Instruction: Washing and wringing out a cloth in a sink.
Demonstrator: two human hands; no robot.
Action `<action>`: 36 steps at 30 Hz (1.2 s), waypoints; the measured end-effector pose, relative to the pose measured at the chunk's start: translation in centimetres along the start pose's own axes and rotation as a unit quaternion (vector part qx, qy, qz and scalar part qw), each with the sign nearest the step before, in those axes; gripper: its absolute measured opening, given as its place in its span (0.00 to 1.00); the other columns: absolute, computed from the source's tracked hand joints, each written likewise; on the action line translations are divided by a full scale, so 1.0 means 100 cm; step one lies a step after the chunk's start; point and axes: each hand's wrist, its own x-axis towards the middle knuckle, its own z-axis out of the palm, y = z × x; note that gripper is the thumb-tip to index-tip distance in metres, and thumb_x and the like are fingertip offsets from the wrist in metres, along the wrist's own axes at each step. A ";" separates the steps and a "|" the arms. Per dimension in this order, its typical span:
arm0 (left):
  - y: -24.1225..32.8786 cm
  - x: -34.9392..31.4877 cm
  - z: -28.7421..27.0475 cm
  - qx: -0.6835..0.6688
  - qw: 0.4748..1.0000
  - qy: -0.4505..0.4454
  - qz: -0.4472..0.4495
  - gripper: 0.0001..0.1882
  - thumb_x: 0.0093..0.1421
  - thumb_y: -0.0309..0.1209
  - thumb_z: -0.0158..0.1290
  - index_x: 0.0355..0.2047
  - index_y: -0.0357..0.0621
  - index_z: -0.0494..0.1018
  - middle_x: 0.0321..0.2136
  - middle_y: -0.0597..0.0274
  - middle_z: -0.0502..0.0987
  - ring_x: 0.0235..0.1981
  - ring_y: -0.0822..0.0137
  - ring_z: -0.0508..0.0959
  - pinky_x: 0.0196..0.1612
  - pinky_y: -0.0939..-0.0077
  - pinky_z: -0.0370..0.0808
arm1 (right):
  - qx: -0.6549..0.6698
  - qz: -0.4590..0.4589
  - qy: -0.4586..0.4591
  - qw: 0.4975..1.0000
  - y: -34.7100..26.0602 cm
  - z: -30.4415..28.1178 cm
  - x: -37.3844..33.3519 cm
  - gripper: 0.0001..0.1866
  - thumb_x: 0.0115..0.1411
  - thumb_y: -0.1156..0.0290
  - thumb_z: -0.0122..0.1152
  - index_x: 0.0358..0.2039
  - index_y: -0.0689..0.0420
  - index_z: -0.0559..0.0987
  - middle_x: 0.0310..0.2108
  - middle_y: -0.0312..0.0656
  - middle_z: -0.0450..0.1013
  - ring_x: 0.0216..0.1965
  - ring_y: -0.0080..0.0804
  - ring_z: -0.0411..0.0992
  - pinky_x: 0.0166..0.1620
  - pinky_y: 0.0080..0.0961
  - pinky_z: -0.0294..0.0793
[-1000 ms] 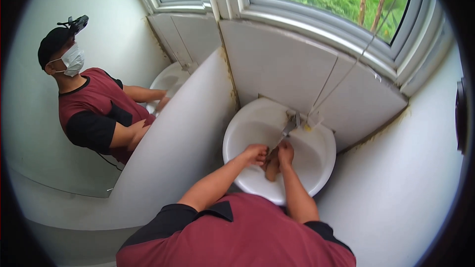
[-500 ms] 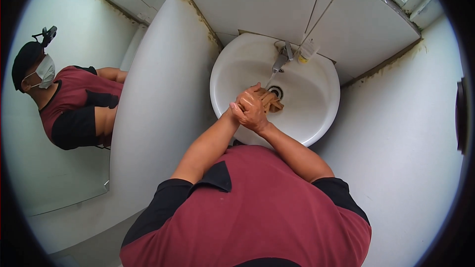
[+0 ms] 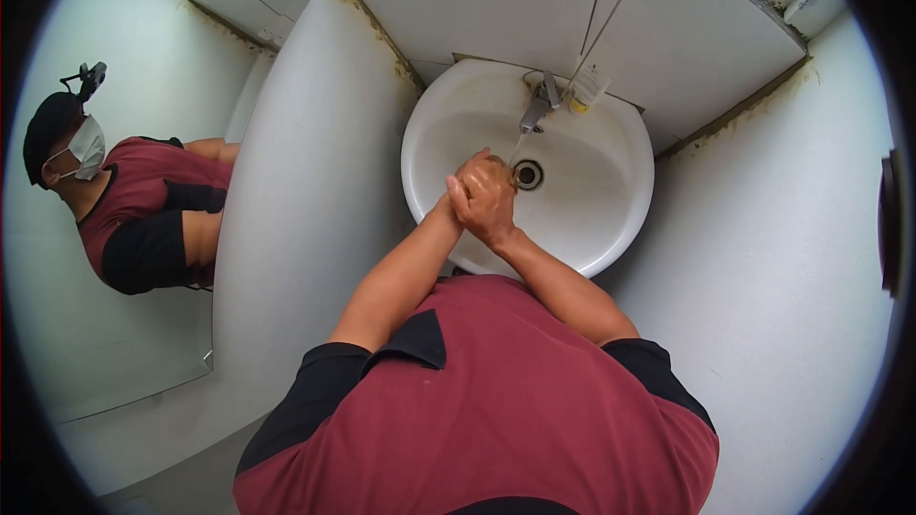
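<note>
Over the left side of the white sink [image 3: 611, 219], my two hands are closed together under a thin stream of water. My right hand [image 3: 489, 208] lies on top, its wet fingers curled over the other hand. Beneath it, my left hand [image 3: 468, 174] is mostly covered, with its far edge showing. A tan cloth [image 3: 504, 168] is bunched between them; only a little of it shows at the far side of the hands. Just beyond them the metal faucet [image 3: 540, 103] is running. The dark round drain [image 3: 528, 175] lies right beside my hands.
A clear plastic container with some yellow [image 3: 587, 91] stands on the sink's back rim, right of the faucet. Tiled wall [image 3: 496, 0] rises behind. White walls close in on both sides, and a mirror [image 3: 124, 343] on the left shows my reflection.
The tan cloth hung loose over the drain from my hands; now it is gathered up into them, and the drain shows. My hands stay clasped in nearly the same place.
</note>
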 end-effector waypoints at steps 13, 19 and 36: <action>0.040 -0.020 0.129 0.406 0.854 0.311 0.100 0.20 0.57 0.41 0.51 0.44 0.39 0.71 0.41 0.53 0.72 0.42 0.60 0.72 0.46 0.66 0.68 | 0.021 0.280 -0.215 0.935 0.090 -0.025 -0.045 0.21 0.58 0.52 0.48 0.32 0.60 0.74 0.29 0.48 0.73 0.29 0.50 0.71 0.34 0.36 0.69; 0.065 -0.018 0.115 0.383 0.840 0.378 0.077 0.24 0.55 0.43 0.52 0.47 0.39 0.69 0.42 0.49 0.71 0.47 0.54 0.69 0.49 0.57 0.66 | -0.129 0.299 -0.497 0.804 0.102 -0.013 -0.052 0.22 0.52 0.56 0.56 0.39 0.62 0.73 0.41 0.48 0.70 0.36 0.47 0.71 0.39 0.32 0.69; -0.002 -0.027 0.058 0.244 0.955 0.150 0.069 0.19 0.58 0.40 0.49 0.44 0.41 0.68 0.36 0.54 0.74 0.37 0.58 0.73 0.37 0.66 0.71 | 0.149 -0.029 -0.133 0.979 0.018 -0.005 -0.025 0.18 0.45 0.72 0.56 0.41 0.53 0.75 0.26 0.40 0.69 0.20 0.36 0.66 0.28 0.28 0.68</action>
